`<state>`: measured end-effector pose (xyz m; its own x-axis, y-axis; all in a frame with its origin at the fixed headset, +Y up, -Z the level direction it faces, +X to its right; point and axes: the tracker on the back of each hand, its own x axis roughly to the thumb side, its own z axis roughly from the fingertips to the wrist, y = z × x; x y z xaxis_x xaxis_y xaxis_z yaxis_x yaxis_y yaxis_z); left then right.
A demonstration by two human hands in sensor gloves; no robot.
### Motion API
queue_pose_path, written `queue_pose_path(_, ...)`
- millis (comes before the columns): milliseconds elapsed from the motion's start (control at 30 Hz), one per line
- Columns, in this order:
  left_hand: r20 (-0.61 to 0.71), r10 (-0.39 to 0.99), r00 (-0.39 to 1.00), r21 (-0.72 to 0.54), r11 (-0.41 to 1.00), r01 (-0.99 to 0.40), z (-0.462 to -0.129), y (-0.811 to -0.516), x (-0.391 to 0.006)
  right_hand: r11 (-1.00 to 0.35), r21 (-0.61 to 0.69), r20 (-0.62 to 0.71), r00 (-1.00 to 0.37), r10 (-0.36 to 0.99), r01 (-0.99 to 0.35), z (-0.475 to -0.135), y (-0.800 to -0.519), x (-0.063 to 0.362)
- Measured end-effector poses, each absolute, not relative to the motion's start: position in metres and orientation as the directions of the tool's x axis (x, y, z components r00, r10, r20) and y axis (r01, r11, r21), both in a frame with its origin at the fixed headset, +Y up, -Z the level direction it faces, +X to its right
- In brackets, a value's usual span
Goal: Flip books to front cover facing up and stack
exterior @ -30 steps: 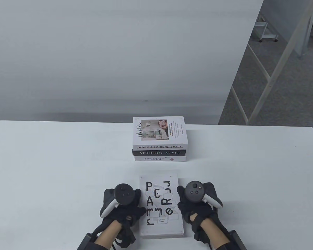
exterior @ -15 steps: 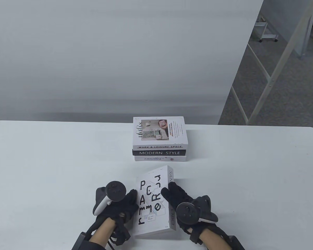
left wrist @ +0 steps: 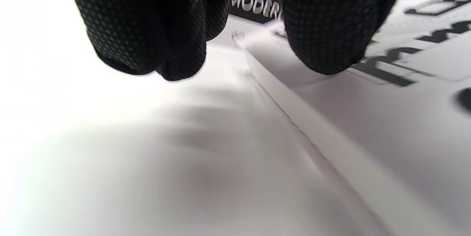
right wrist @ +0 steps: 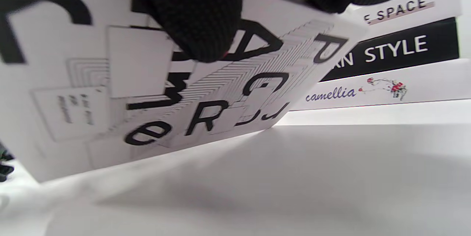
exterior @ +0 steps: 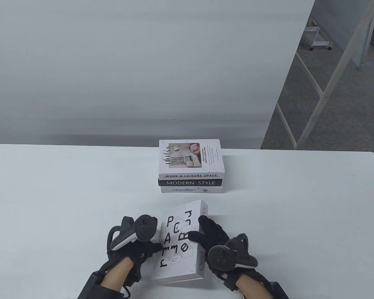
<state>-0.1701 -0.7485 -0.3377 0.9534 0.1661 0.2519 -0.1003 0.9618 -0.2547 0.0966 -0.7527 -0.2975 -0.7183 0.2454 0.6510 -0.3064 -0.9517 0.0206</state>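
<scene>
Table view, from the left: the left hand [exterior: 134,246] rests beside the lettered book [exterior: 179,243], its thumb pressing the cover's left part while the other fingers [left wrist: 147,34] hang bunched beside the book's left edge. This book tilts, right side raised off the white table [exterior: 50,202]. The right hand [exterior: 219,246] grips that raised spine edge, thumb on the cover. Behind stands a three-book stack [exterior: 190,166].
</scene>
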Motion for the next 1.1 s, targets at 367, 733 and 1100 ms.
queue_pose_path(367, 0.206, -0.061, 0.977, 0.048, 0.997, 0.052, -0.315, -0.661, -0.211, -0.752, 0.108, 0.397, -0.665, 0.632, -0.650, -0.321, -0.748, 0.129)
queue_pose_path(733, 0.242, -0.047, 0.969, 0.100, 0.995, 0.024, -0.299, -0.633, -0.225, -0.388, 0.147, 0.178, -0.361, 0.915, -0.910, -0.347, -0.732, 0.135)
queue_pose_path(1100, 0.243, 0.006, 0.970, 0.109, 0.994, -0.033, -0.294, -0.623, -0.237, -0.221, 0.054, -0.095, -0.226, 0.970, -0.974, -0.423, -0.710, 0.121)
